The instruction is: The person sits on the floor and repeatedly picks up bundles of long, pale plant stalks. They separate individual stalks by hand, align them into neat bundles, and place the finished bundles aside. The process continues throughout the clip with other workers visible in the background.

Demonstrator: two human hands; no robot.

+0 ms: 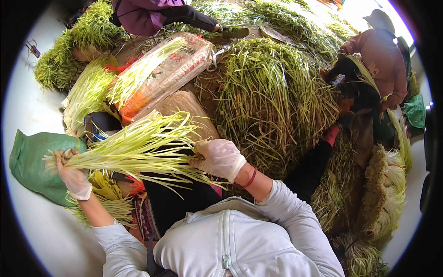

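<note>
My left hand (72, 176), in a thin translucent glove, grips a bunch of pale yellow-green leafy stalks (138, 147), probably blanched chives, by the root end. The bunch fans out to the right above my lap. My right hand (219, 157), gloved too and with a red cord at the wrist, has its fingers curled in at the leaf tips. It seems to pinch a few leaves there; its fingertips are partly hidden. Behind the bunch lies a wrapped tan bundle (187, 104). A green woven sack (45, 162) is beside my left hand.
A large heap of leafy stalks (273, 93) lies ahead. Loose stalks (148, 69) rest on a printed woven sack (187, 62). Tied bunches stand at left (83, 93) and right (386, 190). One person (142, 17) sits ahead, another (377, 62) at right.
</note>
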